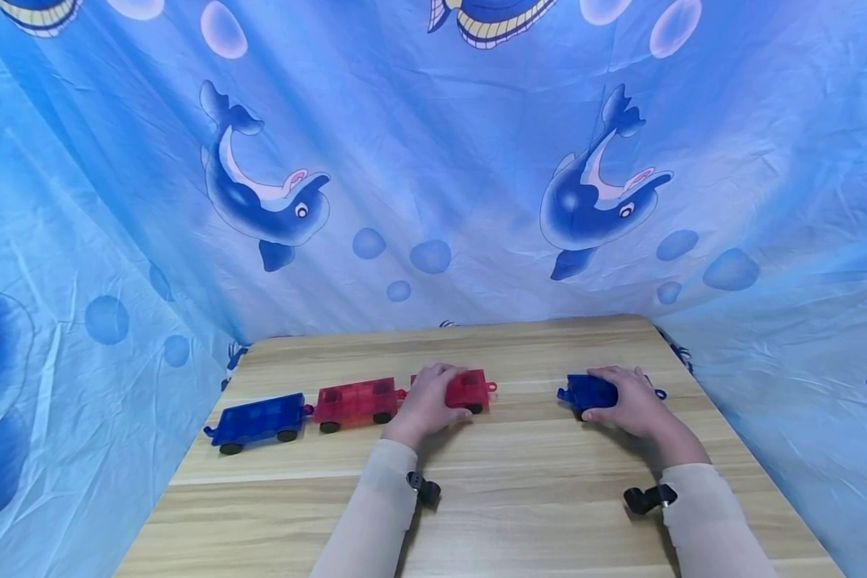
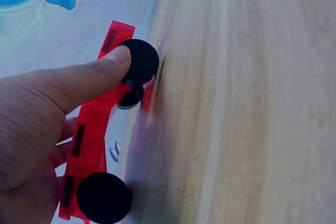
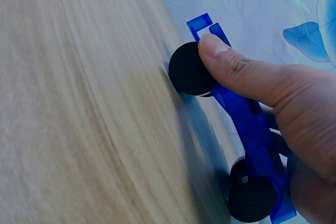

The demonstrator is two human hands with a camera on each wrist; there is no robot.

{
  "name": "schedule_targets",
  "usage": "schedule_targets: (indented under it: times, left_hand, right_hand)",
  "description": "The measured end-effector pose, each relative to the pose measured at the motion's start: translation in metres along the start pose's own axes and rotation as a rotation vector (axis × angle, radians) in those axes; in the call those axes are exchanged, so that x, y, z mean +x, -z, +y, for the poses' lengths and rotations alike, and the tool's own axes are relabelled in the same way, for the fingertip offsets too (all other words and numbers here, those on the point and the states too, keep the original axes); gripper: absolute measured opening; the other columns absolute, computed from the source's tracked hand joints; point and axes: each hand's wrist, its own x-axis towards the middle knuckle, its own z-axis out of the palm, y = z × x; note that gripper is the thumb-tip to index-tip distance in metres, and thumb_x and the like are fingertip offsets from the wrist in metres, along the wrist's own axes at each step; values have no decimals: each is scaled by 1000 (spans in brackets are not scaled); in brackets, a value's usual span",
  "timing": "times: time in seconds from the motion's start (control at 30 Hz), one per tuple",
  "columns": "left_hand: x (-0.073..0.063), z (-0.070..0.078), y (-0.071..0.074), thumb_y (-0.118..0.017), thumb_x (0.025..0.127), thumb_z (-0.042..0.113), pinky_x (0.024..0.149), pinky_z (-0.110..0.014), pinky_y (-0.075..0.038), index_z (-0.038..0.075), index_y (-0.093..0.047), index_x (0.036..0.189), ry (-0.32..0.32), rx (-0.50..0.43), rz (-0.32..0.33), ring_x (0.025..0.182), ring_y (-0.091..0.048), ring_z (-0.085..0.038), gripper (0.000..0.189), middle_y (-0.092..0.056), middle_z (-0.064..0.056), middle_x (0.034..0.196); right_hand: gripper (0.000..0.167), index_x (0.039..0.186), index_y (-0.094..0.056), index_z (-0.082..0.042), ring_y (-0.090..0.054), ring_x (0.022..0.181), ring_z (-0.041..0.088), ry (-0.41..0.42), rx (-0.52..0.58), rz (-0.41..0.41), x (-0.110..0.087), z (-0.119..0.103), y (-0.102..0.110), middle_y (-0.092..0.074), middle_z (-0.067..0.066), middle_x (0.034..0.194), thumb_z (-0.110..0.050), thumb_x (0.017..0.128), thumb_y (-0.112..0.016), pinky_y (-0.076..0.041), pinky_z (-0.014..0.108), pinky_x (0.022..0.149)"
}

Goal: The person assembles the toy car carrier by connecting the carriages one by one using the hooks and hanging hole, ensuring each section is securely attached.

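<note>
A red toy train car is gripped by my left hand, its fingers over the far side. In the left wrist view, the thumb presses a black wheel of this red car. Across a gap to the right, my right hand grips a blue toy train car; in the right wrist view the thumb lies by its front wheel. A loop on the held red car faces the blue car's hook, apart from it. The right hand hides part of the blue car.
Left of the held red car, a second red car and another blue car stand in line, end to end. All are on a wood-grain table. A blue dolphin-print curtain surrounds the table's back and sides.
</note>
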Motion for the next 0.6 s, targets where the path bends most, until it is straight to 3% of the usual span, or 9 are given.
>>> schedule_targets:
  times: [0.4,0.6]
  left_hand:
    - [-1,0,-1,-89,87,35,115,-50,-42,23,-65,144,11,-27,-1,141,-43,-31,63,-52,-6,151]
    - [-1,-1,0,-89,87,33,115,-51,-41,23,-66,142,16,-36,5,141,-44,-31,61,-53,-6,150]
  right_hand:
    - [93,153,-53,-10,-16,145,67,-1,-10,-3,0,-3,0,-45,29,155,-51,79,-91,-9,81,113]
    - [92,152,-54,-8,-26,145,61,4,-37,-4,4,-9,-2,-48,28,153,-52,79,-90,-14,78,115]
